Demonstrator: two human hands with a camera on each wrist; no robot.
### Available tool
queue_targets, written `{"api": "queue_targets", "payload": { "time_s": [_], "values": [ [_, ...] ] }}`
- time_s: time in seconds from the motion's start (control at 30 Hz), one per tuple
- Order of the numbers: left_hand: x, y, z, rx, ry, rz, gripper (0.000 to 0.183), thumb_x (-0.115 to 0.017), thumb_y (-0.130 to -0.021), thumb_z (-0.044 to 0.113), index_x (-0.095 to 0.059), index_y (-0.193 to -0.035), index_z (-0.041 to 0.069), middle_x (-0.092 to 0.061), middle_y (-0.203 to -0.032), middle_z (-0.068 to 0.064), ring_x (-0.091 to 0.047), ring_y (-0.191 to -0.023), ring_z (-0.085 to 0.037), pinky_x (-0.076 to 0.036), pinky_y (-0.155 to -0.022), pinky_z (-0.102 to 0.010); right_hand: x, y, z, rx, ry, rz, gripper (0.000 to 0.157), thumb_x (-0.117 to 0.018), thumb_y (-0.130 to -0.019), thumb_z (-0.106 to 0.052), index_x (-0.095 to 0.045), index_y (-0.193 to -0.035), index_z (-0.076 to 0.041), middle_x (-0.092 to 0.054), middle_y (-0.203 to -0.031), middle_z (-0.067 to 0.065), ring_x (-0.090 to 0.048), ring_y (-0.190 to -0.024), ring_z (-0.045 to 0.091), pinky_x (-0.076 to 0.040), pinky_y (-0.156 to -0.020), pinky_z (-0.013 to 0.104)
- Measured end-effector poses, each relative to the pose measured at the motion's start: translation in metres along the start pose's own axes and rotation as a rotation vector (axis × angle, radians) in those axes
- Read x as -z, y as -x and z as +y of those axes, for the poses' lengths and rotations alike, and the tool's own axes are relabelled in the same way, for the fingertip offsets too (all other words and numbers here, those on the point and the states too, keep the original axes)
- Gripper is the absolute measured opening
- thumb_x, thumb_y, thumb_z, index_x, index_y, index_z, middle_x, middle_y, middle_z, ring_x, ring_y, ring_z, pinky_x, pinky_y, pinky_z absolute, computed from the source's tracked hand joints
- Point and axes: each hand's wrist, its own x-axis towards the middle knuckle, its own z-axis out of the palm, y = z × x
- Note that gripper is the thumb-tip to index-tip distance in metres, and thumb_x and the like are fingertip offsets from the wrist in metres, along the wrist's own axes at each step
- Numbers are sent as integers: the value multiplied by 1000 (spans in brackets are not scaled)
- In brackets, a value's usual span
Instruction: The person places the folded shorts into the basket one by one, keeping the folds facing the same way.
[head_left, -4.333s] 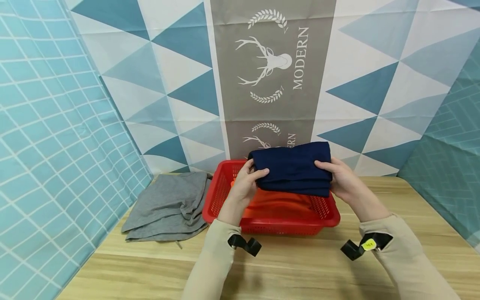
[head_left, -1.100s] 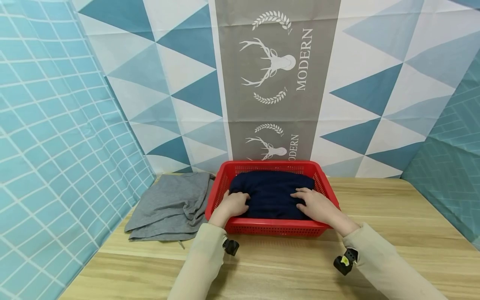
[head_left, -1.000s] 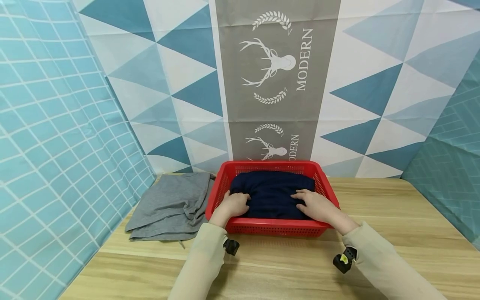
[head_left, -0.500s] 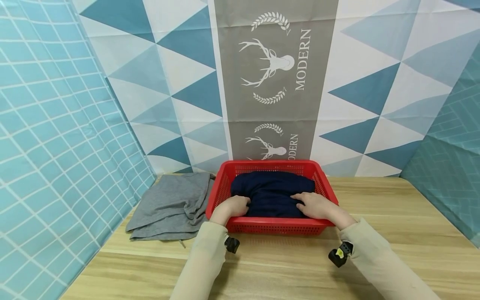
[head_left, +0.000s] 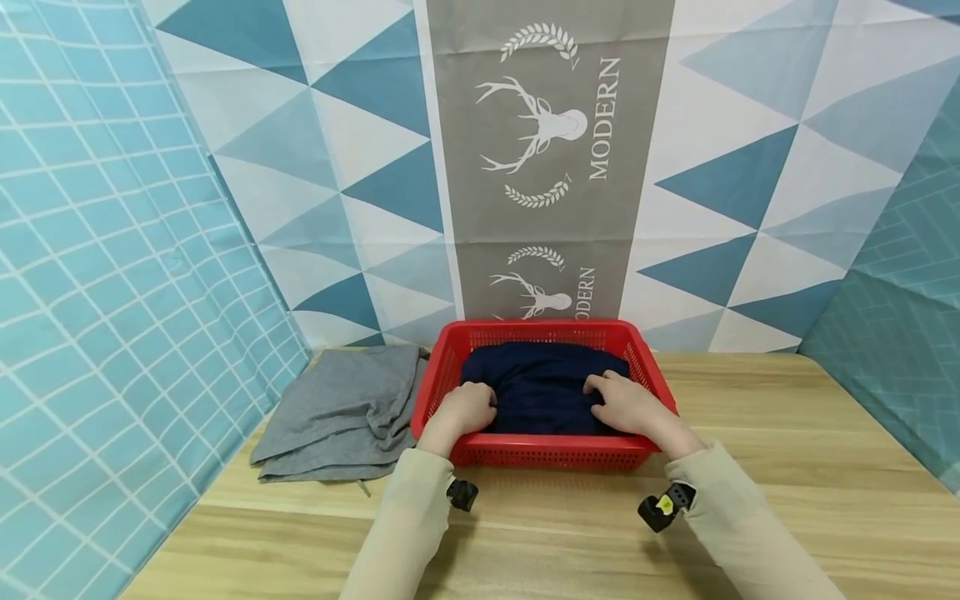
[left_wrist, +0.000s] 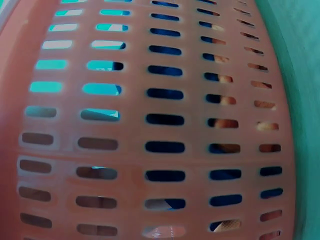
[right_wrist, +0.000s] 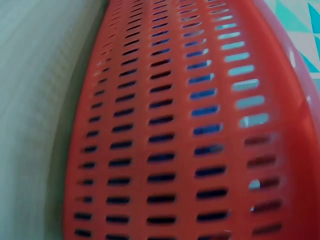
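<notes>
A navy blue folded garment lies inside a red perforated plastic basket in the head view. My left hand reaches over the basket's front rim and rests on the garment's left part, fingers bent downward. At the garment's right side, my right hand touches the cloth, its thumb and fingers apart and loosely bent. Both wrist views look at the outside of the basket; navy cloth shows through its slots in the left one. From the right wrist, the slotted basket wall hides the hand.
A grey garment lies flat on the wooden table, just left of the basket, with a cord end sticking out at its front. A patterned cloth wall stands close behind the basket, and blue tiled sheeting flanks the left.
Earlier, both hands held the folded navy garment above the basket, over orange cloth; now it lies inside and covers the orange. In the last half second, the right fingers have lifted and bent slightly.
</notes>
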Motion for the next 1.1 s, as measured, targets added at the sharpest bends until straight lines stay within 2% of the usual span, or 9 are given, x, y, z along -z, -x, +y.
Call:
{"api": "queue_targets", "payload": {
  "time_s": [0.1, 0.23, 0.4, 0.57, 0.8, 0.9, 1.1],
  "values": [
    [-2, 0, -1, 25, -10, 87, 19, -56, -88, 19, -69, -96, 9, -67, -94, -7, -63, -80, -24, -52, -72, -39, 0, 0, -6, -17, 13, 54, 18, -56, -82, -10, -60, -100, -6, -52, -92, 11, -51, -73, 21, -49, -74, 41],
    [0, 3, 0, 43, -16, 172, 19, -56, -88, 22, -69, -96, 10, -68, -92, -7, -63, -76, -23, -52, -69, -39, -1, 1, -16, -48, -15, 117, 18, -55, -84, -11, -61, -100, -5, -52, -92, 11, -50, -70, 20, -49, -70, 40],
    [5, 9, 2, 38, 38, 257, 19, -55, -89, 22, -68, -98, 11, -68, -92, -6, -62, -76, -22, -52, -68, -38, 1, 4, -24, -68, -100, 211, 19, -54, -87, -12, -63, -103, -7, -55, -88, 8, -51, -71, 19, -48, -69, 37],
    [8, 15, 3, 24, 60, 319, 18, -56, -89, 21, -68, -98, 12, -68, -91, -6, -62, -73, -21, -51, -63, -36, 5, 7, -33, -49, -170, 255, 18, -54, -87, -10, -64, -102, -7, -56, -82, 5, -48, -69, 16, -45, -64, 33],
    [6, 22, -1, 37, 65, 419, 15, -56, -88, 19, -68, -95, 14, -68, -84, -3, -57, -60, -15, -47, -53, -29, -4, 11, -37, -76, -224, 301, 17, -54, -87, -10, -67, -98, -9, -63, -97, 10, -55, -79, 20, -49, -73, 38],
    [7, 23, -2, 33, 56, 461, 14, -55, -88, 19, -68, -93, 15, -67, -81, -2, -56, -58, -14, -46, -53, -28, -7, 13, -37, -87, -230, 311, 16, -55, -87, -10, -68, -96, -9, -64, -97, 11, -58, -85, 23, -49, -78, 42],
    [14, 24, -2, 46, 79, 487, 14, -56, -87, 18, -68, -93, 14, -67, -80, -2, -52, -55, -12, -46, -54, -28, -7, 12, -39, -111, -237, 329, 15, -56, -88, -12, -67, -97, -10, -64, -98, 10, -57, -87, 24, -49, -81, 43]
  ]
}}
